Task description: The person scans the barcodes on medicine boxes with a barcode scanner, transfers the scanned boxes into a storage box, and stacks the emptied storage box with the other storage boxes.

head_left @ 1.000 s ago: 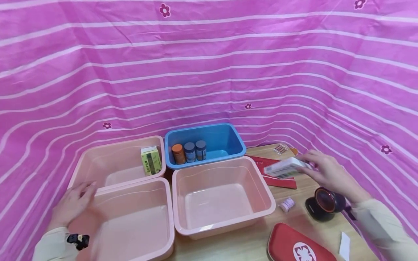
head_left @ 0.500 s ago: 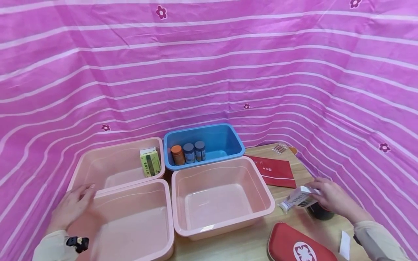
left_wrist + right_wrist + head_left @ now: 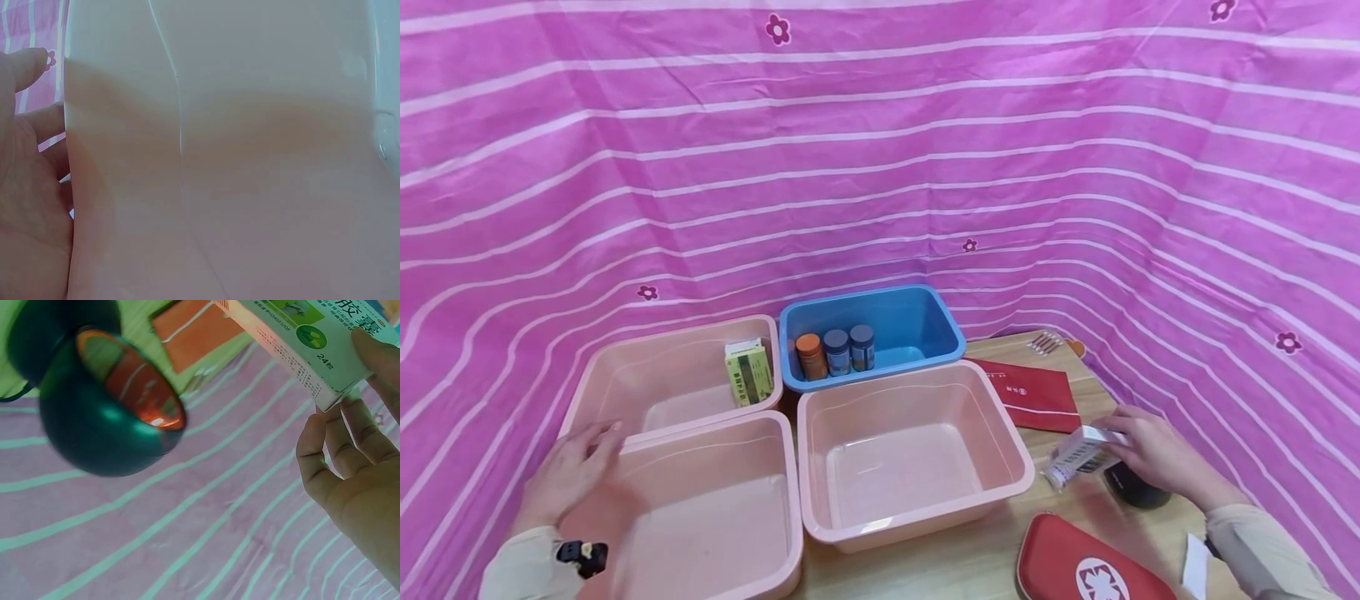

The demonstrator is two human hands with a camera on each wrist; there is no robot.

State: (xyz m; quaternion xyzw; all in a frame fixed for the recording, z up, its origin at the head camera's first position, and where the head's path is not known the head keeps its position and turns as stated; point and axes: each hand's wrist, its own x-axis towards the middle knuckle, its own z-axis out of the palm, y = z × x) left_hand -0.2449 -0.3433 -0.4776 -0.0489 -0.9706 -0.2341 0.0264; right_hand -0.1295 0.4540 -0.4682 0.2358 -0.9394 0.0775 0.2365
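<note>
My right hand (image 3: 1157, 450) holds a white and green medicine box (image 3: 1086, 448) over the table's right side. In the right wrist view the thumb lies on top of the medicine box (image 3: 306, 340), with fingers at its lower edge. Just beyond the box, overlapped by it in the head view, lies a small white bottle (image 3: 1060, 475). My left hand (image 3: 568, 467) rests at the left edge of the front-left pink bin (image 3: 793, 500), fingers relaxed. In the left wrist view those fingers lie against the outer side of the bin wall.
A blue bin (image 3: 872, 294) contains an orange-capped bottle (image 3: 812, 358) and two dark-capped ones. A yellow-green box (image 3: 749, 375) stands in the back-left bin. A red first-aid case (image 3: 1067, 554), red packet (image 3: 1041, 398), swabs (image 3: 1045, 342) and black round device (image 3: 1138, 487) surround the right hand.
My right hand has brought the medicine box down and toward me, from over the red packet to beside the small bottle. The left hand stays in place.
</note>
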